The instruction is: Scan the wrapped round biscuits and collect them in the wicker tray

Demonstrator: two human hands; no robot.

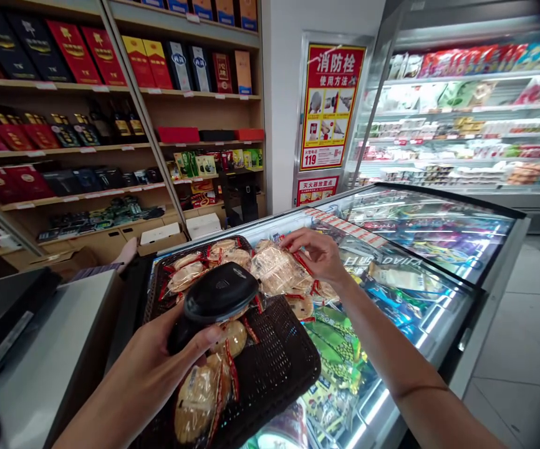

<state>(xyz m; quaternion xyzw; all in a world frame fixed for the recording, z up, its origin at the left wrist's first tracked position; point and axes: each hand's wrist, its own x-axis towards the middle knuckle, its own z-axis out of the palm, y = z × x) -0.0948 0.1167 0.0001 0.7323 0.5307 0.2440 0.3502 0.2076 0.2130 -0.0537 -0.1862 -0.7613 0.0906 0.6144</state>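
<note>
My left hand (176, 355) is wrapped around a black handheld barcode scanner (223, 288), held above a dark woven basket (279, 349). With fingers pinched, my right hand (314, 252) grips the edge of a clear packet of round, pale flat biscuits or cakes (277, 268) with a red strip. Below it more such packets lie beside the basket, on the freezer glass. Several similar packets (199, 393) rest in the basket, some partly hidden by the scanner and my left hand.
The basket sits on a glass-topped chest freezer (438, 249) holding colourful packs. At left stands a counter (59, 337) with a black device (8, 318). Shelves of boxes and bottles (125, 146) line the back, and a lit refrigerated display (466, 112) is at right.
</note>
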